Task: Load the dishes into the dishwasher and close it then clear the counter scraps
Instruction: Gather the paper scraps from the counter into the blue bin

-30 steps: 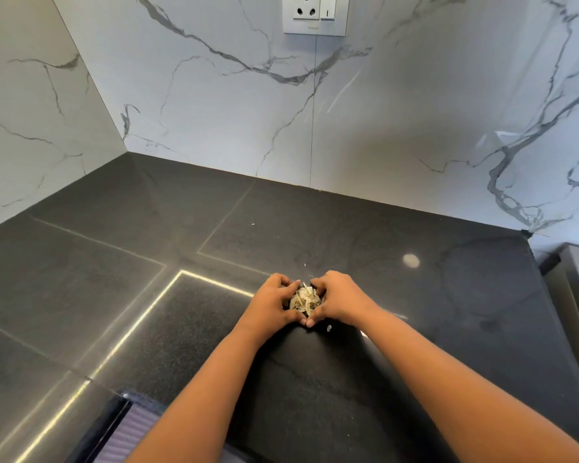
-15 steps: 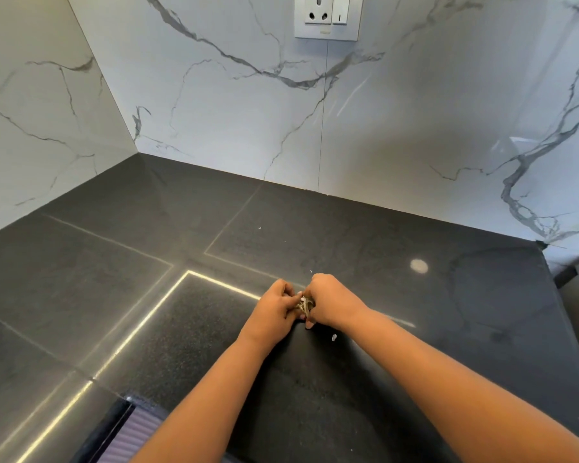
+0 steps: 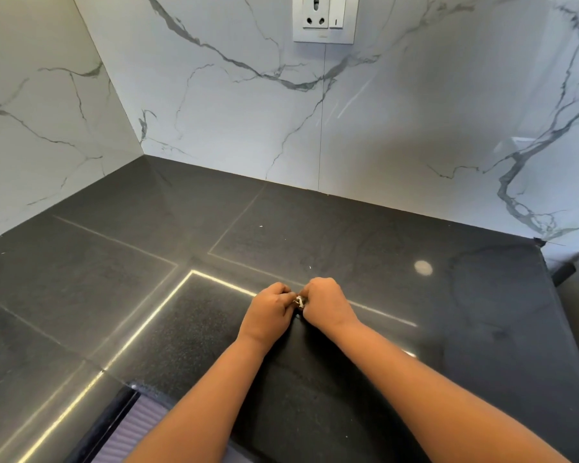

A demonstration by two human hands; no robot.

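Note:
A small pale pile of scraps [image 3: 299,300] lies on the dark counter [image 3: 114,279], squeezed between my two hands. My left hand [image 3: 268,312] curls round it from the left, and my right hand [image 3: 325,304] curls round it from the right. Knuckles of both hands nearly meet, so only a sliver of the scraps shows. A few tiny white crumbs [image 3: 260,226] lie farther back on the counter.
Marble walls [image 3: 214,111] close the counter at the back and left, with a socket [image 3: 325,18] high up. The counter's right edge [image 3: 549,279] drops to a grey surface. A ribbed grey object [image 3: 137,426] sits at the near edge, lower left.
My hands have closed together over the scraps, which were plainly visible between them a second ago. The view has tilted slightly.

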